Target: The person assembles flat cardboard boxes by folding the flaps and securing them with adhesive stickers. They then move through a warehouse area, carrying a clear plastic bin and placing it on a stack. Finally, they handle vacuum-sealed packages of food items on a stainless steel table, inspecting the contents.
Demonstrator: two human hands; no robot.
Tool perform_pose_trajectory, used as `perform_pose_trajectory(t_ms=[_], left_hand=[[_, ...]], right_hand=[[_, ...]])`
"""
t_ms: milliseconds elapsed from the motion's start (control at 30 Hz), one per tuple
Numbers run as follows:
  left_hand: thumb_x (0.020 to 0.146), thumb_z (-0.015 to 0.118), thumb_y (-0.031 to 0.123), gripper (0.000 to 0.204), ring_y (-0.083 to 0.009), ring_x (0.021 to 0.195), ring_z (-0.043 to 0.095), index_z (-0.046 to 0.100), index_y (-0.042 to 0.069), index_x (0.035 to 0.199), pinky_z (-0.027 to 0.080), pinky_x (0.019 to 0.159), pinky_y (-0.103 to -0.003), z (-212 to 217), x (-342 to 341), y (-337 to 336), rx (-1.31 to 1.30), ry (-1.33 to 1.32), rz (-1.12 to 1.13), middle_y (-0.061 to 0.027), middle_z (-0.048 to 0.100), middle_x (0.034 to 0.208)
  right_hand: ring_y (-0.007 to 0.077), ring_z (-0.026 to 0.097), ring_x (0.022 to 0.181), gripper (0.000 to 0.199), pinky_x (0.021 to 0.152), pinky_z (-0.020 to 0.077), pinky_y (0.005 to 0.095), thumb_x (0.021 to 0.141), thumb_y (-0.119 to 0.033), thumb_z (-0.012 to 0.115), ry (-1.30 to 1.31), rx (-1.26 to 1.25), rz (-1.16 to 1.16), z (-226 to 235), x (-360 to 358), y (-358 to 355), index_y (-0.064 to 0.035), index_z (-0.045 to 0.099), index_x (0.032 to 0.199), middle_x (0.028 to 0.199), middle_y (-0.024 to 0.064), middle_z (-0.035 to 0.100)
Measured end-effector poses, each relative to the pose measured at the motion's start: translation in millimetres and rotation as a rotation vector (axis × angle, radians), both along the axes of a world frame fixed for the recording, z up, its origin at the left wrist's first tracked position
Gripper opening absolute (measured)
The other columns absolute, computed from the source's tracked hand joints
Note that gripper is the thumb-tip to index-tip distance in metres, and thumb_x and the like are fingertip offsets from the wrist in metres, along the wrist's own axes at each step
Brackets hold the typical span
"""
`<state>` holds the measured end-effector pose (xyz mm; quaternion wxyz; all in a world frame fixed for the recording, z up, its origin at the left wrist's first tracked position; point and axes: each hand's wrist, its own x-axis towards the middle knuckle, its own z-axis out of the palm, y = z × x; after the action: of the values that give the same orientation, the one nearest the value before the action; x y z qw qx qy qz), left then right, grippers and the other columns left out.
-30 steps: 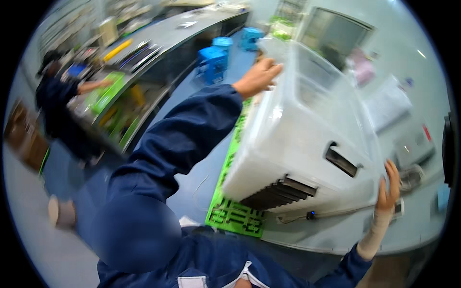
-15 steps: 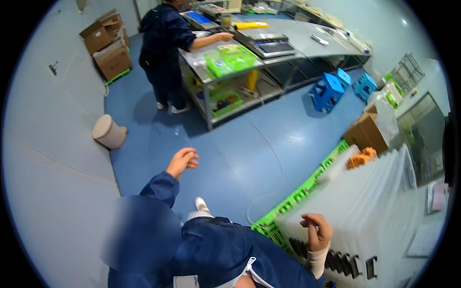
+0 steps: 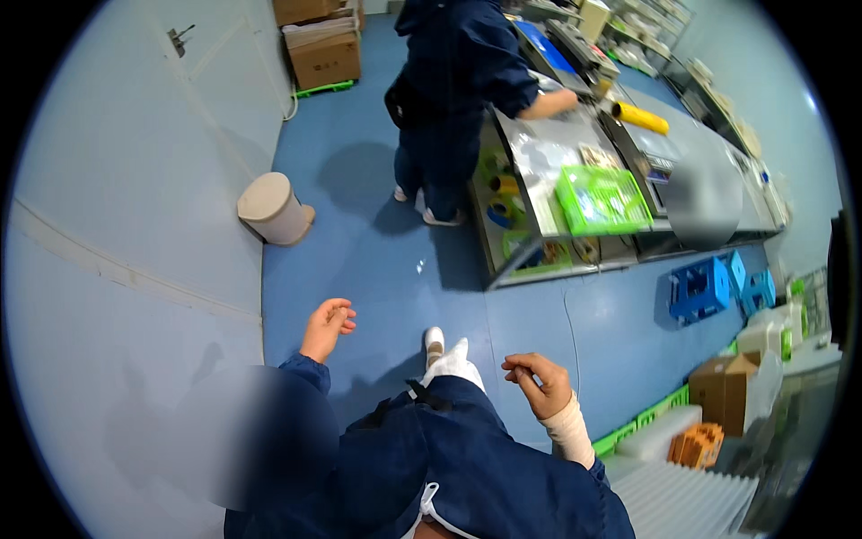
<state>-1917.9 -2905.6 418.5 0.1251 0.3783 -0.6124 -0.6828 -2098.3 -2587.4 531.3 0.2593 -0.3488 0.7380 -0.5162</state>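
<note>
My left hand (image 3: 328, 331) hangs over the blue floor at the left, its fingers loosely bent and not closed, with nothing in it. My right hand (image 3: 541, 384) is in front of my body on the right, also holding nothing; its fingers curve loosely with gaps between them. A pale cuff (image 3: 568, 429) wraps the right wrist. Neither hand touches anything. Closest to the left hand is a beige pedal bin (image 3: 274, 208) by the wall. Beyond both hands stands a steel worktable (image 3: 537, 162) carrying a green plastic basket (image 3: 603, 199) and a yellow roll (image 3: 640, 118).
A person in dark blue (image 3: 449, 99) works at the table's left end, reaching over it. Blue stools (image 3: 699, 291), a cardboard box (image 3: 721, 393), orange pieces (image 3: 696, 446) and translucent stacked sheets (image 3: 684, 492) stand on the right. More cartons (image 3: 325, 61) sit at the far left.
My view has turned right and moved forward; the table, person and bin appear nearer. The translucent sheets slid to the lower right edge. Both hands stay without anything in them.
</note>
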Motion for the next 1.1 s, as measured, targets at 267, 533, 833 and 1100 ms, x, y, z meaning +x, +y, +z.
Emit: perform_pose_trajectory(t_ms=[267, 533, 833, 1100], left_hand=[[0.083, 0.050, 0.013, 0.024, -0.0114, 0.068, 0.054, 0.050, 0.000, 0.103, 0.045, 0.061, -0.024, -29.0, -1.5, -173.6, -0.173, -0.137, 0.336, -0.0070, 0.057, 0.084], [0.082, 0.051, 0.014, 0.022, -0.0126, 0.063, 0.054, 0.052, 0.003, 0.101, 0.045, 0.056, -0.024, -123.3, 82.6, -336.3, -0.075, -0.324, 0.731, -0.0078, 0.057, 0.083], [0.082, 0.049, 0.010, 0.022, -0.0183, 0.078, 0.056, 0.052, -0.002, 0.101, 0.045, 0.070, -0.028, -123.7, -108.2, -681.2, -0.501, -0.283, 0.375, -0.0129, 0.058, 0.089], [0.083, 0.051, 0.013, 0.023, -0.0203, 0.084, 0.056, 0.052, -0.001, 0.101, 0.044, 0.073, -0.029, -52.7, -417.8, -854.4, -0.544, -0.050, -0.123, -0.0136, 0.057, 0.094]], right_hand=[[0.0204, 0.061, 0.072, 0.019, 0.065, 0.0482, 0.0267, 0.079, 0.002, 0.048, 0.083, 0.007, 0.227, -34.7, -145.4, -235.4, 0.0017, 0.055, 0.097, 0.084, 0.0127, 0.060], [0.0261, 0.059, 0.071, 0.017, 0.061, 0.0473, 0.0297, 0.076, -0.003, 0.051, 0.256, -0.152, 0.578, -35.6, -209.9, -536.8, -0.0015, 0.056, 0.093, 0.081, 0.0121, 0.060], [0.0228, 0.060, 0.073, 0.019, 0.065, 0.0475, 0.0277, 0.076, -0.003, 0.052, 0.156, -0.092, 0.426, -63.1, -287.9, -766.2, -0.0032, 0.056, 0.095, 0.082, 0.0100, 0.060], [0.0176, 0.060, 0.069, 0.019, 0.064, 0.0473, 0.0252, 0.079, -0.001, 0.048, 0.033, -0.083, 0.104, -87.5, -390.4, -869.1, 0.0007, 0.056, 0.096, 0.081, 0.0107, 0.061]])
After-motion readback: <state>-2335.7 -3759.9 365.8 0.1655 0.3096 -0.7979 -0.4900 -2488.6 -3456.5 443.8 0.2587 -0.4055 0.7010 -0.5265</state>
